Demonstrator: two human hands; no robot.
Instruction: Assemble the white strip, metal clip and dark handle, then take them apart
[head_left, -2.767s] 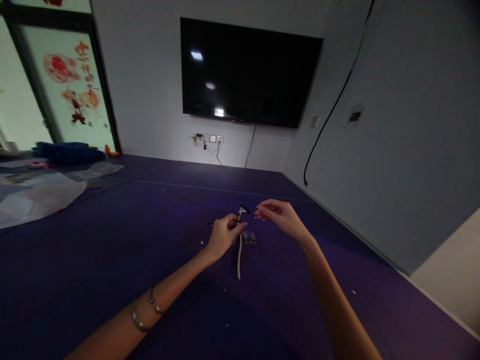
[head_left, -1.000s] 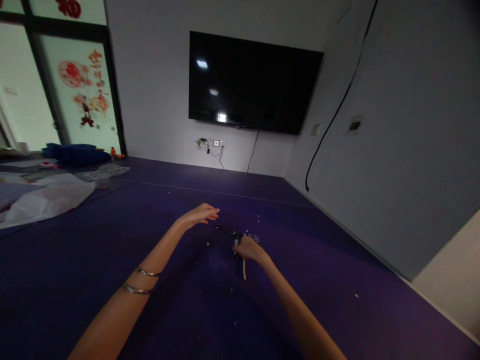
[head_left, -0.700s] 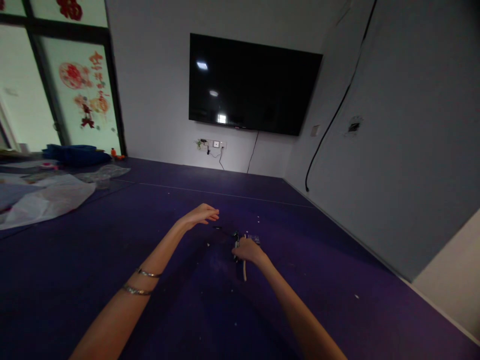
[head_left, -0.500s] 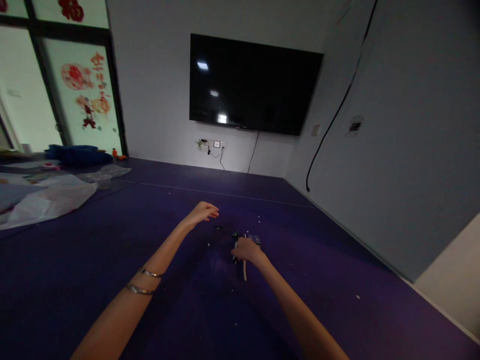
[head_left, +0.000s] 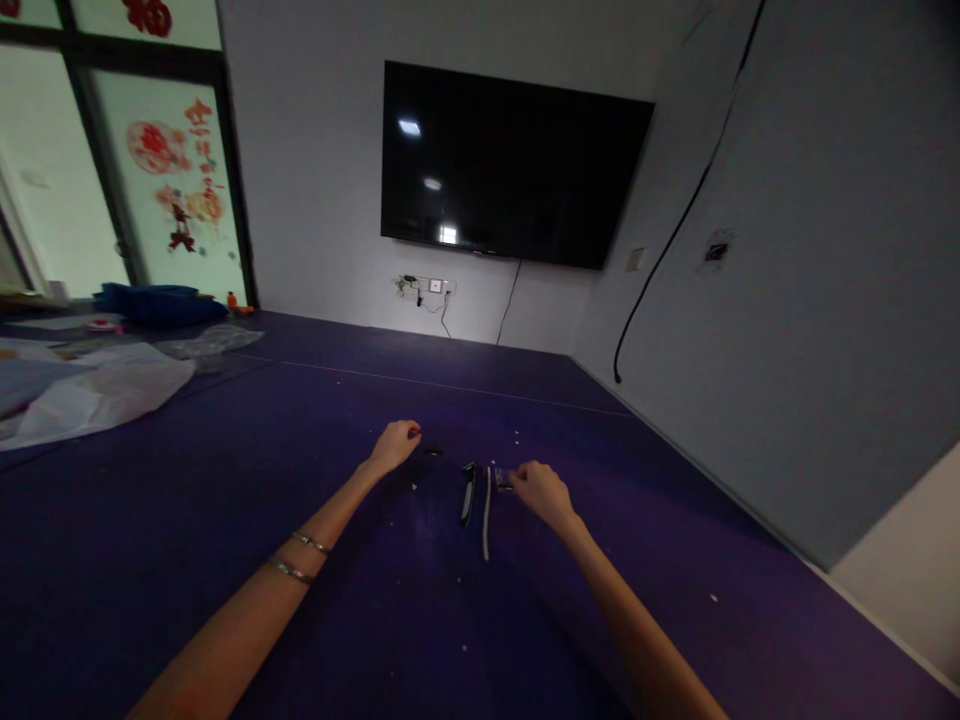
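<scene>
Head view, and the razor (head_left: 468, 497) now lies free on the purple surface (head_left: 360, 620), just left of a pale strip (head_left: 487, 515), the two near-parallel with the razor's head pointing away, probably so both stay within easy reach. Over goes the right hand (head_left: 541, 487), which half a second ago covered the razor, fingertips drawn together at the small packet (head_left: 502, 479), firm grip or mere touch I can't tell! Left hand (head_left: 395, 447), more curled than before, hovers near a small black piece (head_left: 434, 453), its contents, if any, hidden.

a purple surface (head_left: 360, 640) under a razor (head_left: 468, 497), a pale strip (head_left: 487, 515), white scraps (head_left: 713, 598) and crumpled plastic (head_left: 142, 385)
</scene>
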